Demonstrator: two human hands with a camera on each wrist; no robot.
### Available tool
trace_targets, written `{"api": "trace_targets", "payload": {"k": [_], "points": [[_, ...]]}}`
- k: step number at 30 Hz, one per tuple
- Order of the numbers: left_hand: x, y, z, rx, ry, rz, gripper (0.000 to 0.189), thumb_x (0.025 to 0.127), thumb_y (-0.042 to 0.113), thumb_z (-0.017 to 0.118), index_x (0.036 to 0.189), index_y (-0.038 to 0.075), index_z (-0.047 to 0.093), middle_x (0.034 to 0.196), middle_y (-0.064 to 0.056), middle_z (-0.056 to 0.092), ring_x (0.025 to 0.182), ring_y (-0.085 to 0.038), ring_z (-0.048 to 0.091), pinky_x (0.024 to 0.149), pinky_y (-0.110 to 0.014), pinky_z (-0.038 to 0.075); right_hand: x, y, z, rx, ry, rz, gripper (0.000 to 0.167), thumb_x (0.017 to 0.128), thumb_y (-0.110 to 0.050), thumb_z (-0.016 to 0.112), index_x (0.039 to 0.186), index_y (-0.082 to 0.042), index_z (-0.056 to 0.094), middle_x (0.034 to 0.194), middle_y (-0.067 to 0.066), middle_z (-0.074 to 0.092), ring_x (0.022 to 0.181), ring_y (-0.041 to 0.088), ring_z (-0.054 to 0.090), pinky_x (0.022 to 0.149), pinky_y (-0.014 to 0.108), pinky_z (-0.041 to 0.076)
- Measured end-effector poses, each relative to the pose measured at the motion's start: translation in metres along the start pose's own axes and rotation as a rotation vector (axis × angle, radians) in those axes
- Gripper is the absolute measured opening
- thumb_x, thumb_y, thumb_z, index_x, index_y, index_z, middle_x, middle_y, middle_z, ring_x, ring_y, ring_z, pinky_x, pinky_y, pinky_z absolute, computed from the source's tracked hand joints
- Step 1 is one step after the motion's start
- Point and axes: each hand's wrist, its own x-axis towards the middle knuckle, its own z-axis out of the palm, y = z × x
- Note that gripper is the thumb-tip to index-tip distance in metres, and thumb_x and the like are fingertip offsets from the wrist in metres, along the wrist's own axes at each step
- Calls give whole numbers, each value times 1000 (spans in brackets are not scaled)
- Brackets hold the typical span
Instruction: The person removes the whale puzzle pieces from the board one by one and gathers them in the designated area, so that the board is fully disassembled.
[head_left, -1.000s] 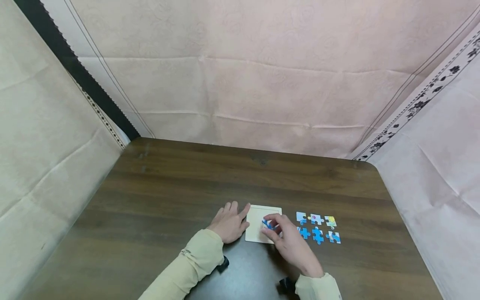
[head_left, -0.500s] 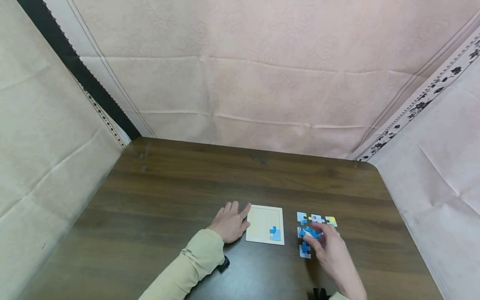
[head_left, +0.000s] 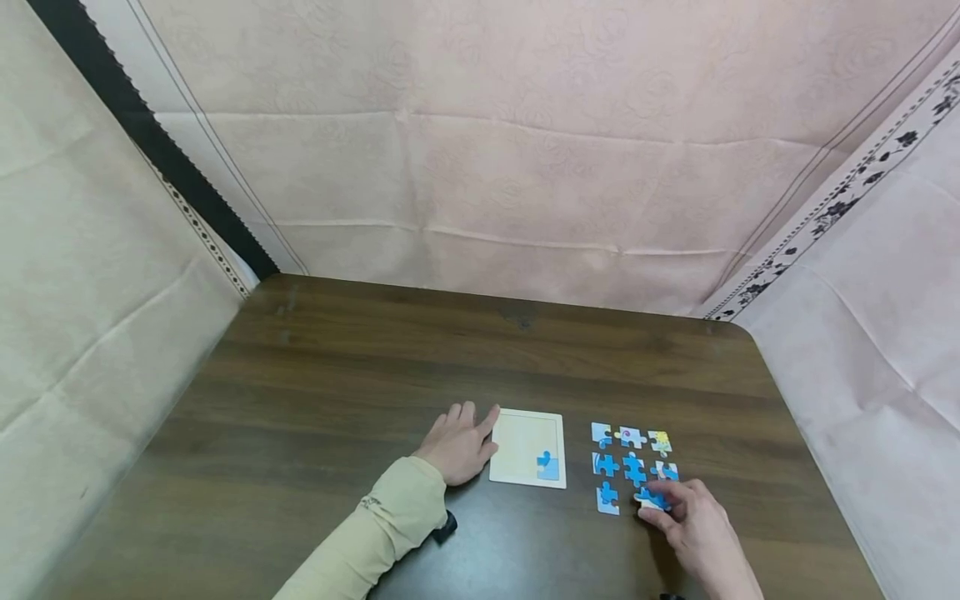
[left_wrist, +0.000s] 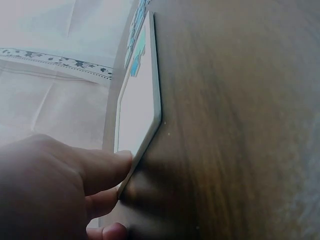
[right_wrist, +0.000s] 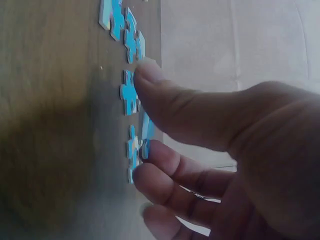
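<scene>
My right hand (head_left: 697,521) pinches a blue and white jigsaw piece (head_left: 651,499) between thumb and fingers, low over the table at the lower right of the loose pieces. In the right wrist view the thumb and index finger flank this piece (right_wrist: 147,126). My left hand (head_left: 459,446) rests at the left side of a pale square puzzle board (head_left: 517,446); its index fingertip and thumb touch the edge. The left wrist view shows a fingertip on the rim of the board (left_wrist: 137,107). One blue piece (head_left: 548,468) lies in the board's lower right corner.
Several loose jigsaw pieces (head_left: 634,469) lie in rows right of the board, among them a yellow one (head_left: 660,442) and a blue one (head_left: 607,497) at lower left. The brown wooden table (head_left: 375,358) is bordered by pale cloth hangings (head_left: 525,167).
My right hand has carried its piece from over the board rightward to the lower right of the loose pieces. The board's corner piece has come into view. The left hand stays put.
</scene>
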Motion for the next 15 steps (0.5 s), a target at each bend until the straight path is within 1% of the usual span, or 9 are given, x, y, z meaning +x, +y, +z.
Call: {"api": "trace_targets", "payload": {"k": [2,6,15], "points": [[0,0,0,-5,-2,-2,59,100,43,50,152,20,35,106,-8,43,92,-20,36,75,-30,34,0,-1,1,-1,-9,1,29,83,-21,78,109,-9,72,94,6,55,74,15,50,62,31,42],[0,0,-1,1,-7,-5,59,100,43,49,153,20,35,105,-7,43,92,-20,36,75,-30,33,1,-3,2,-9,9,-21,28,83,-22,79,107,-8,73,92,4,54,73,14,49,62,30,41],[0,0,-1,12,-5,2,59,100,43,49,152,20,35,104,-7,42,91,-20,36,74,-29,33,4,-3,3,-24,5,-48,32,82,-21,79,110,-6,74,86,3,52,71,15,45,63,31,38]]}}
